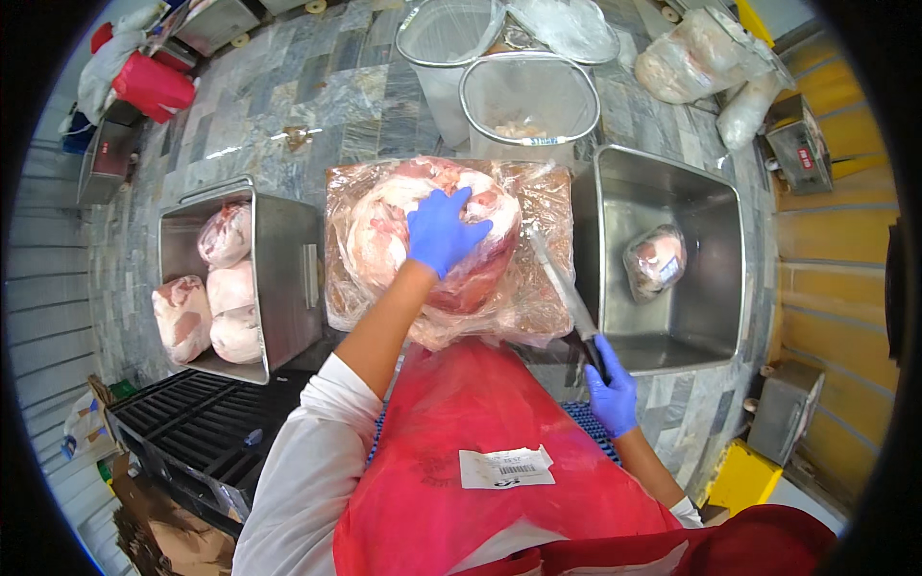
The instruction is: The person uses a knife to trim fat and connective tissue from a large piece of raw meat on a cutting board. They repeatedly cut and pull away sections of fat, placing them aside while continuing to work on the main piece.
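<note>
A large cut of raw meat (375, 230), pale fat over pink flesh, lies on a work surface covered with clear plastic film (545, 206). My left hand (444, 233), in a blue glove, rests flat on top of the meat with its fingers spread. In my right hand (612, 392), also gloved in blue, is the black handle of a long knife (565, 288). The blade points away from me, along the right side of the meat and apart from it, over the film. My right fingers are wrapped round the handle.
At the right stands a deep metal tub (706, 322) with one wrapped piece of meat (656, 261). A metal tub (288, 278) at the left holds several pieces. Beyond the table are clear-bagged bins (530, 96); a black slatted pallet (192, 422) lies lower left. Someone in a red apron (154, 86) is far left.
</note>
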A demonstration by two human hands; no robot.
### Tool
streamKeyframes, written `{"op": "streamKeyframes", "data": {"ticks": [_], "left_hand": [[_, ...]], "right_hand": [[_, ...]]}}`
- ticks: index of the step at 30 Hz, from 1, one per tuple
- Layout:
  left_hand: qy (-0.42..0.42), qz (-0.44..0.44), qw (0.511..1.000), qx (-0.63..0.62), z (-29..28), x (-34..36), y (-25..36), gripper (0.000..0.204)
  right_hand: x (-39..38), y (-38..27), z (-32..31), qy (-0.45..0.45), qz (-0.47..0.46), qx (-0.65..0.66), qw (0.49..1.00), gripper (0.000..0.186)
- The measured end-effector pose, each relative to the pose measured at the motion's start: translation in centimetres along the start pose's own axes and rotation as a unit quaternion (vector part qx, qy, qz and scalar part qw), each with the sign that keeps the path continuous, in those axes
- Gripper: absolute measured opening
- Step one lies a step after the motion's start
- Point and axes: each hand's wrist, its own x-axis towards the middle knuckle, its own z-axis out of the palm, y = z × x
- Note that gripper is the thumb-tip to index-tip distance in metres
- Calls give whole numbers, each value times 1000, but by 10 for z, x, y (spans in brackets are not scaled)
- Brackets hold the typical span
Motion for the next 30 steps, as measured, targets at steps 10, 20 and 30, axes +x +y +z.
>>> {"op": "streamKeyframes", "data": {"ticks": [10,20,30], "left_hand": [[104,132,986,-17,15,-28,-3,31],[127,240,962,27,11,-57,-22,32],[139,279,950,-22,6,-67,-30,32]], "right_hand": [[-2,-51,13,19,117,203,972,55],[40,-55,-17,-81,25,13,996,55],[82,-51,-88,-133,-124,-144,973,53]]}}
